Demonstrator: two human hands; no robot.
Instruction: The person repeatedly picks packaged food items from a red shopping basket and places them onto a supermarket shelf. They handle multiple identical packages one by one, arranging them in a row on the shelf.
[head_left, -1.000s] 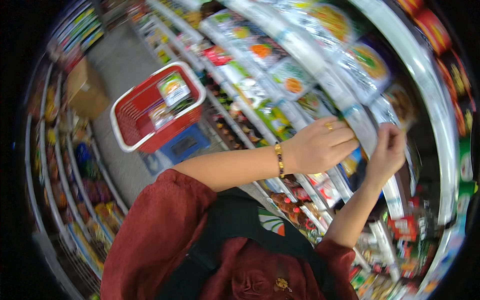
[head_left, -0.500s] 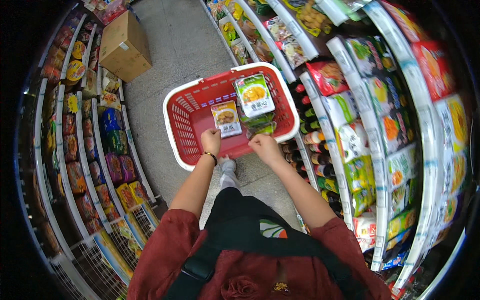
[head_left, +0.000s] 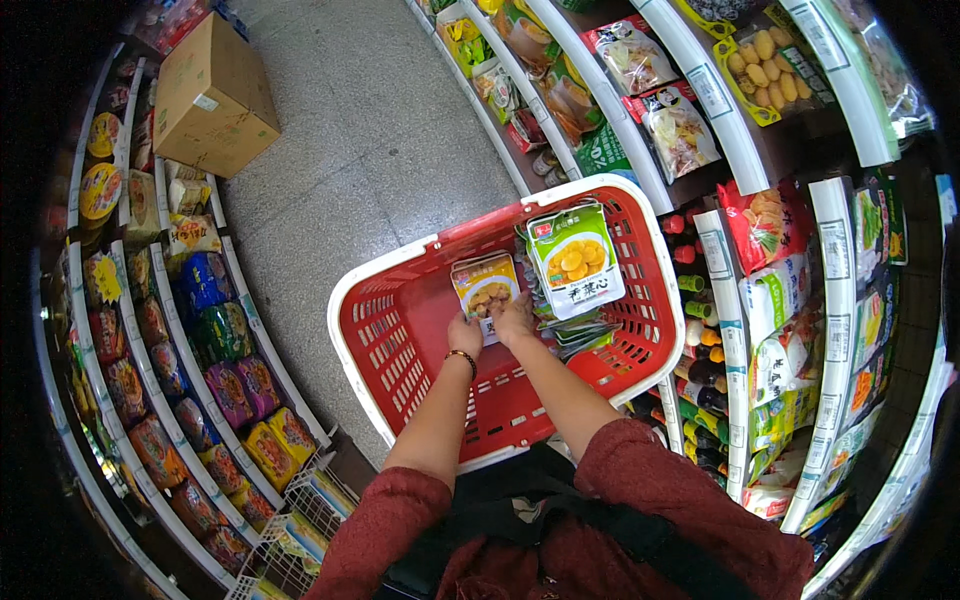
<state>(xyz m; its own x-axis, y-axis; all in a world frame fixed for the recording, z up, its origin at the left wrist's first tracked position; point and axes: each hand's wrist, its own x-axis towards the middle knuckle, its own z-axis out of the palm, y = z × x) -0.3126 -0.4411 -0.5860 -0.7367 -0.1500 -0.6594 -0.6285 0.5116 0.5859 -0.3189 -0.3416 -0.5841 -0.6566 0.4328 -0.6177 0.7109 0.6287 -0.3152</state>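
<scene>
Both my hands reach down into a red plastic shopping basket (head_left: 400,270) with a white rim. A flat yellow-orange food pouch (head_left: 484,275) with a picture of food on it lies inside, near the middle. At its lower left corner my left hand (head_left: 464,338), with a beaded bracelet at the wrist, is closed on the edge. My right hand (head_left: 514,322) grips the lower right side, its fingers partly covering the print. Just right of them, a green-and-white food pouch (head_left: 574,262) rests on several more packets (head_left: 585,338), mostly hidden under it.
On the right, shelves (head_left: 735,330) carry bagged foods and bottles (head_left: 700,370), close to the basket's right end. Packaged noodles (head_left: 240,390) fill the left shelves. A cardboard box (head_left: 215,100) stands on the grey aisle floor (head_left: 350,120) at the far left, near a white wire rack (head_left: 300,520).
My hands have gone from over the basket's near side down to the yellow-orange pouch and closed on it. The basket appears larger and farther right, as the view has shifted.
</scene>
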